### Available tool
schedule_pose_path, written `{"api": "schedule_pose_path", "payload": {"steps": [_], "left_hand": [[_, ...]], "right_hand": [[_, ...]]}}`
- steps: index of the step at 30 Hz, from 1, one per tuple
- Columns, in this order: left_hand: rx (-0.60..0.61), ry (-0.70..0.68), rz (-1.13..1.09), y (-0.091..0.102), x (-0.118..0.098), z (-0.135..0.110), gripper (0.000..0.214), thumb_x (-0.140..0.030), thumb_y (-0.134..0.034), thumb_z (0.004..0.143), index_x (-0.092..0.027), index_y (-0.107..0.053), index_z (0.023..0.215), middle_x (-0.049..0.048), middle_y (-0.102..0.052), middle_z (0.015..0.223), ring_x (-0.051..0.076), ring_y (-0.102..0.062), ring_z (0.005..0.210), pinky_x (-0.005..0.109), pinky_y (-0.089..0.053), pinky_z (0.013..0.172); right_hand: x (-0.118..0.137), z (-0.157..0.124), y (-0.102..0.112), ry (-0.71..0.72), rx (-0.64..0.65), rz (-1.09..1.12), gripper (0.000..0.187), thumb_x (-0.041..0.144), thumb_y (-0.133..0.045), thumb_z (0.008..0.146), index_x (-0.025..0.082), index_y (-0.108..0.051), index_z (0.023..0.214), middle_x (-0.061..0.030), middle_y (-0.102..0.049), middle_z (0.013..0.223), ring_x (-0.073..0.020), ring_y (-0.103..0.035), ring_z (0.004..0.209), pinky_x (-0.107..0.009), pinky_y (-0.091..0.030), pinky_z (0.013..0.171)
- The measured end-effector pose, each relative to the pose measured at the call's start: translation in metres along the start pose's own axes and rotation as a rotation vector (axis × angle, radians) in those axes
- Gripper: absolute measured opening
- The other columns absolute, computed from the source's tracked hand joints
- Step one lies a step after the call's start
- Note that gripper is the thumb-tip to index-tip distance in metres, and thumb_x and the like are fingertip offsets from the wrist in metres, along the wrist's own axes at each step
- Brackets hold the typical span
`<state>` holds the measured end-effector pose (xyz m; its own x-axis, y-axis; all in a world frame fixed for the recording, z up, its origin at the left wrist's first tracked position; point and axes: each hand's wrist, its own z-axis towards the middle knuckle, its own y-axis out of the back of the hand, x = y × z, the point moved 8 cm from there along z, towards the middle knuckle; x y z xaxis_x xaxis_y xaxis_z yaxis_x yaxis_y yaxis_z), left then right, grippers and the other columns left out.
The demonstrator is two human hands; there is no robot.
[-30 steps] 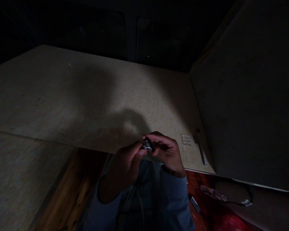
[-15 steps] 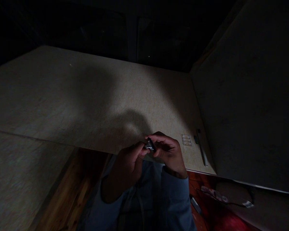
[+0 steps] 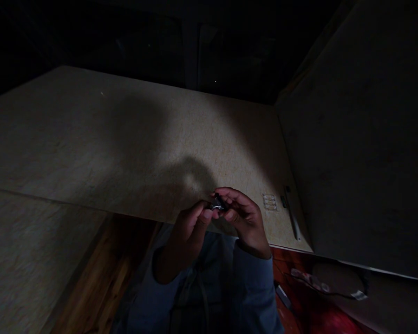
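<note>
Both my hands are raised over the near edge of the pale tabletop, fingers closed round one small black piece with a shiny silver part [image 3: 218,204]. My left hand [image 3: 191,227] pinches its silver side between thumb and fingers. On the other side, the thumb and fingers of my right hand [image 3: 245,220] grip the black edge. The dim light and my fingertips hide its exact kind. To the right of my right hand lies a small clear pack with several cells [image 3: 270,202]. Beyond that rest a long slim grey handle with a dark end [image 3: 293,215] and a small dark green piece [image 3: 283,202].
The pale tabletop [image 3: 212,134] extends forward to dark window panes. A grey panel [image 3: 362,139] rises along its right side. Below the edge at right are a red cloth [image 3: 320,311] and a dark cord with a white tag [image 3: 358,295]. Wooden boards [image 3: 90,283] show at lower left.
The piece has moved slightly up and right and turned a little in my fingers. My left hand has risen and shifted right with it; the things on the table have not moved.
</note>
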<state>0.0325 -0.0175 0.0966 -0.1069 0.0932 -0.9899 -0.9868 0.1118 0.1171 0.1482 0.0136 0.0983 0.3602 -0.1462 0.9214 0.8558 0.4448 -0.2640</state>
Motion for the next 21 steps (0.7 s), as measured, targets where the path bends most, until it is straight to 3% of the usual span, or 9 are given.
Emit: {"api": "schedule_pose_path", "payload": {"steps": [4,10,16,21], "left_hand": [[0.005,-0.024,-0.001,-0.001,-0.004,0.0,0.04,-0.045,-0.038,0.104,-0.014,-0.059,0.09,0.0078,-0.065,0.09,0.016,-0.06,0.084,0.025,-0.045,0.078],[0.006,-0.048,-0.022,0.0,-0.007,-0.001,0.037,-0.04,-0.039,0.104,-0.014,-0.059,0.087,0.0057,-0.063,0.085,0.014,-0.058,0.081,0.023,-0.043,0.076],[-0.049,0.029,-0.015,0.0,-0.001,0.002,0.041,-0.047,-0.041,0.102,-0.014,-0.059,0.086,0.0041,-0.055,0.075,0.014,-0.051,0.072,0.024,-0.043,0.071],[-0.055,0.011,0.01,-0.002,-0.003,0.003,0.039,-0.045,-0.041,0.102,-0.014,-0.061,0.089,0.0048,-0.057,0.077,0.014,-0.053,0.073,0.024,-0.043,0.071]], "right_hand": [[0.002,-0.002,0.001,0.004,-0.016,-0.016,0.036,0.034,-0.066,0.095,0.027,-0.066,0.13,-0.0055,-0.065,0.102,-0.0136,-0.061,0.083,-0.027,-0.051,0.08],[0.004,-0.001,-0.003,0.018,0.014,-0.005,0.034,0.034,-0.065,0.095,0.028,-0.066,0.129,-0.004,-0.064,0.092,-0.0127,-0.061,0.082,-0.025,-0.05,0.079],[0.0,0.0,0.005,-0.004,-0.058,-0.031,0.035,0.033,-0.069,0.092,0.025,-0.067,0.126,-0.0062,-0.068,0.102,-0.0134,-0.064,0.082,-0.026,-0.053,0.078],[-0.003,-0.002,0.011,-0.022,-0.097,-0.037,0.036,0.035,-0.07,0.091,0.026,-0.068,0.126,-0.0073,-0.07,0.113,-0.0166,-0.067,0.093,-0.03,-0.056,0.082]]}}
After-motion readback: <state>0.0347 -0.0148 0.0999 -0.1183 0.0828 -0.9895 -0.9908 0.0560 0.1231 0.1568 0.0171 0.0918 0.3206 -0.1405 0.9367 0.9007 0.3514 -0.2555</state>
